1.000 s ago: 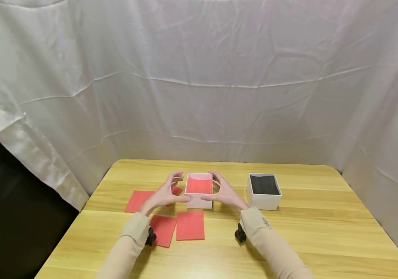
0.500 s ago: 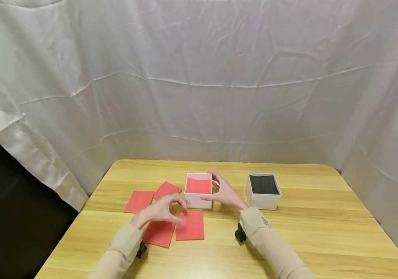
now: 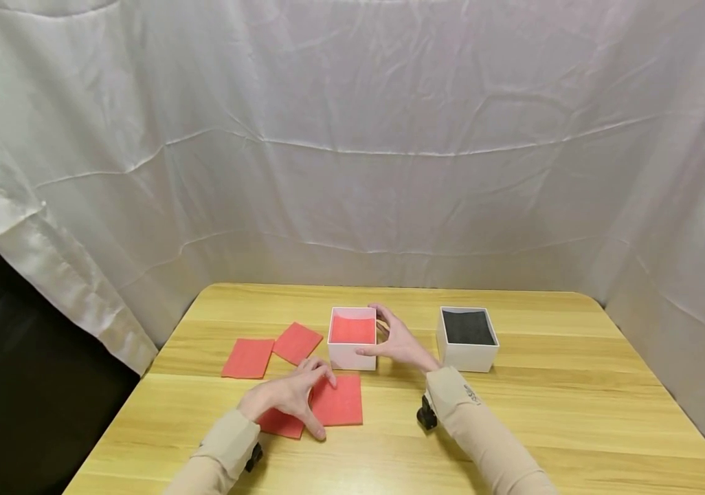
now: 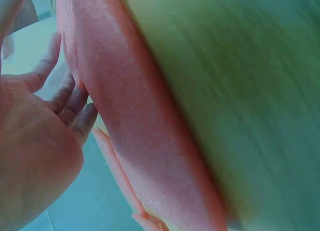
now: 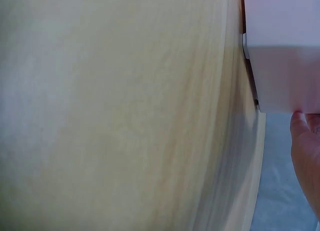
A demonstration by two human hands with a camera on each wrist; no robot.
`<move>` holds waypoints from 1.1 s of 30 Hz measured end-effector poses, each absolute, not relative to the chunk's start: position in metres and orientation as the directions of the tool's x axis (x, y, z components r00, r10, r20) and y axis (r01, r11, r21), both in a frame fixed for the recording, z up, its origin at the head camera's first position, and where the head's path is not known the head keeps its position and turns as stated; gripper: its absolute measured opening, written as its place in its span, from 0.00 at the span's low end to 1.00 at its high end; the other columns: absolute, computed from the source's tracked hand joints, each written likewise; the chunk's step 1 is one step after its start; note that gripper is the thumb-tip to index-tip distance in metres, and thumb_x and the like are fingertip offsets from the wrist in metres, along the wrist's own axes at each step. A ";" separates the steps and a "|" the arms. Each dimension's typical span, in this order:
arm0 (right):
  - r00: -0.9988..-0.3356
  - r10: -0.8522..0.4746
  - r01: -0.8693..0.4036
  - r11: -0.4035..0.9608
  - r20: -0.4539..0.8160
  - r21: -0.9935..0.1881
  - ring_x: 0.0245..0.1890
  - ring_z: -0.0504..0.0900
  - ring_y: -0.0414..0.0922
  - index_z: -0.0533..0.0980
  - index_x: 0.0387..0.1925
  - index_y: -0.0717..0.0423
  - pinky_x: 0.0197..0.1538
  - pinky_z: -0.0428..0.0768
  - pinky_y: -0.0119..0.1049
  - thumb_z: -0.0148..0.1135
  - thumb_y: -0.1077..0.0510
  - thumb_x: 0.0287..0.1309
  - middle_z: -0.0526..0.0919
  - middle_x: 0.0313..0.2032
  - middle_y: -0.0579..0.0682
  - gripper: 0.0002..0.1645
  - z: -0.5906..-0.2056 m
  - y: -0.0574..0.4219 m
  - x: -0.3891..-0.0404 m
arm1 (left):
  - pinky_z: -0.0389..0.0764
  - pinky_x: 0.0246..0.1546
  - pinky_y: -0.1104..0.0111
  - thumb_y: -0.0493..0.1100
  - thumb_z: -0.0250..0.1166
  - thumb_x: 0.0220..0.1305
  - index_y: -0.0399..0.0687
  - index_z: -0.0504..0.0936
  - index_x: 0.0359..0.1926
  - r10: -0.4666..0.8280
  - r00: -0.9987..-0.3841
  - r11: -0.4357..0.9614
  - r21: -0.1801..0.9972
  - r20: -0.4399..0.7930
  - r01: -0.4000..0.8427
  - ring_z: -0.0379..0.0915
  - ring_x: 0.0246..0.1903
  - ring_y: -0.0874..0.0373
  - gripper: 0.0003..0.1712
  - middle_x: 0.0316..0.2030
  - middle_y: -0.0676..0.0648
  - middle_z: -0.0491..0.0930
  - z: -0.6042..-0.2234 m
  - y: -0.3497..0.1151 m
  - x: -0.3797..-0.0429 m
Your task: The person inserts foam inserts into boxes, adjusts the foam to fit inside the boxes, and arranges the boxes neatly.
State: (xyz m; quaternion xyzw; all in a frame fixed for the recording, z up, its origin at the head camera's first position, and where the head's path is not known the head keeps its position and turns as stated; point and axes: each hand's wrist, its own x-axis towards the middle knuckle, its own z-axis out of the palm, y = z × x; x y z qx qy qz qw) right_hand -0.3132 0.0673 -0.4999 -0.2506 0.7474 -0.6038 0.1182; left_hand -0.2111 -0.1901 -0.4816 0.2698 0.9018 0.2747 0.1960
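Observation:
My left hand (image 3: 293,395) hovers low over two soft red square sheets at the front, thumb and fingers spread apart. Below its palm the left sheet (image 3: 281,423) is partly hidden, while the right sheet (image 3: 341,402) lies beside the fingertips. In the left wrist view, the fingertips are close to a sheet's edge (image 4: 130,106); whether they touch cannot be told. My right hand (image 3: 398,344) holds an open white box (image 3: 353,357) by its right side, thumb at the front and fingers behind. Inside that box lies red material (image 3: 353,331).
Two more red sheets, a left one (image 3: 247,358) and a tilted one (image 3: 297,343), lie left of the box. A second white box (image 3: 468,359) with black material (image 3: 468,328) stands to the right on the wooden table (image 3: 575,412). A pale curtain (image 3: 389,206) hangs behind.
My left hand has left the white box's left side and come down toward the front sheets, its fingers now lower over them. My right hand has stayed at the box.

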 end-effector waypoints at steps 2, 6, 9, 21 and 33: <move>-0.846 -0.518 -0.230 0.146 0.124 -0.962 0.77 0.59 0.62 0.53 0.75 0.60 0.76 0.61 0.52 0.79 0.64 0.47 0.61 0.74 0.62 0.59 -0.500 0.067 -0.313 | 0.68 0.66 0.49 0.55 0.86 0.37 0.54 0.69 0.50 0.587 -0.780 0.727 0.565 -0.216 0.390 0.55 0.64 0.51 0.42 0.60 0.50 0.60 -0.481 -0.189 -0.211; -0.846 -0.520 -0.226 0.143 0.122 -0.964 0.75 0.61 0.62 0.53 0.75 0.61 0.75 0.63 0.53 0.79 0.65 0.47 0.62 0.73 0.62 0.59 -0.499 0.067 -0.311 | 0.71 0.63 0.54 0.57 0.86 0.37 0.55 0.68 0.48 0.579 -0.786 0.752 0.514 -0.216 0.413 0.56 0.60 0.53 0.42 0.56 0.52 0.62 -0.483 -0.187 -0.210; -0.848 -0.516 -0.226 0.140 0.124 -0.964 0.75 0.61 0.62 0.53 0.75 0.61 0.75 0.64 0.53 0.79 0.65 0.47 0.63 0.73 0.62 0.59 -0.500 0.067 -0.312 | 0.71 0.62 0.56 0.57 0.85 0.38 0.54 0.67 0.48 0.582 -0.787 0.753 0.501 -0.203 0.427 0.57 0.59 0.54 0.43 0.54 0.53 0.63 -0.484 -0.187 -0.211; -0.849 -0.514 -0.228 0.142 0.125 -0.963 0.75 0.61 0.62 0.54 0.74 0.61 0.75 0.63 0.53 0.78 0.66 0.47 0.62 0.73 0.62 0.58 -0.500 0.066 -0.312 | 0.71 0.63 0.59 0.52 0.85 0.40 0.51 0.69 0.49 0.598 -0.787 0.716 0.540 -0.150 0.442 0.62 0.57 0.56 0.40 0.52 0.54 0.66 -0.487 -0.189 -0.215; -0.849 -0.515 -0.219 0.137 0.119 -0.966 0.76 0.59 0.62 0.53 0.75 0.61 0.76 0.62 0.53 0.78 0.66 0.48 0.61 0.74 0.62 0.58 -0.497 0.067 -0.310 | 0.72 0.65 0.57 0.51 0.85 0.40 0.52 0.70 0.53 0.606 -0.789 0.677 0.586 -0.100 0.446 0.68 0.58 0.54 0.41 0.61 0.52 0.66 -0.488 -0.191 -0.214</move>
